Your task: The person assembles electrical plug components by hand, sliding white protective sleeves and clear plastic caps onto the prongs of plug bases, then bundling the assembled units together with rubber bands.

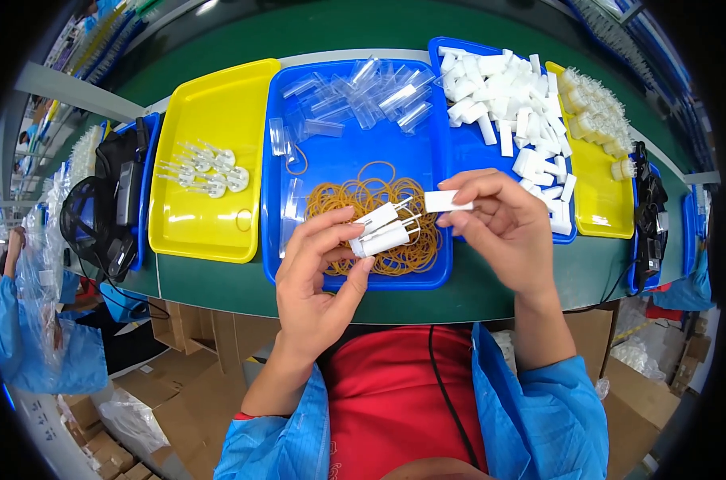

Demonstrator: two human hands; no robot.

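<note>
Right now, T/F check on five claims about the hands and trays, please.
1. The left hand holds several white pieces with metal pins. True.
2. The right hand is empty. False: it pinches a single white cap.
3. The rubber bands lie in a yellow tray. False: they lie in the middle blue tray.
4. The left yellow tray holds a few small clear parts. True.
5. The loose white caps are piled on the green table. False: they fill a blue tray.

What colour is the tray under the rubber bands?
Blue tray, seen in the head view.
</note>
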